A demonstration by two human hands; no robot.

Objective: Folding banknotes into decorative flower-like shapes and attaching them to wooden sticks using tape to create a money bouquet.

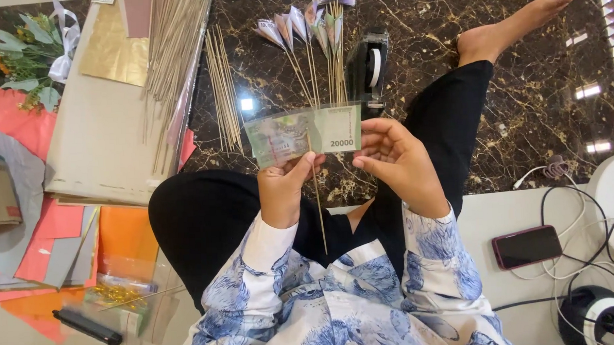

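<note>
Green banknote (303,133): held flat and level at the centre of view, above the person's lap, with a thin wooden skewer (317,192) lying across its middle and running down toward 6 o'clock.
Left hand (282,190): fingers closed on the note's lower edge, thumb pinning the skewer against the paper.
Right hand (396,159): fingers loosely curled, tips touching the note's right edge; whether they grip it, I cannot tell.
Finished pieces (302,26): at 12 o'clock, several notes already folded into pointed cones on sticks lie on the dark marble floor (535,83).
Spare sticks (224,87): a loose bundle at 11 o'clock, more on the cardboard sheet (98,132) beyond.
Tape dispenser (369,65): black, at 1 o'clock, just beyond the note.
Progress: this note is unfolded and appears not taped, so judged early in its own shaping, with a handful done.
Phone (526,246): at 4 o'clock, among cables.
</note>
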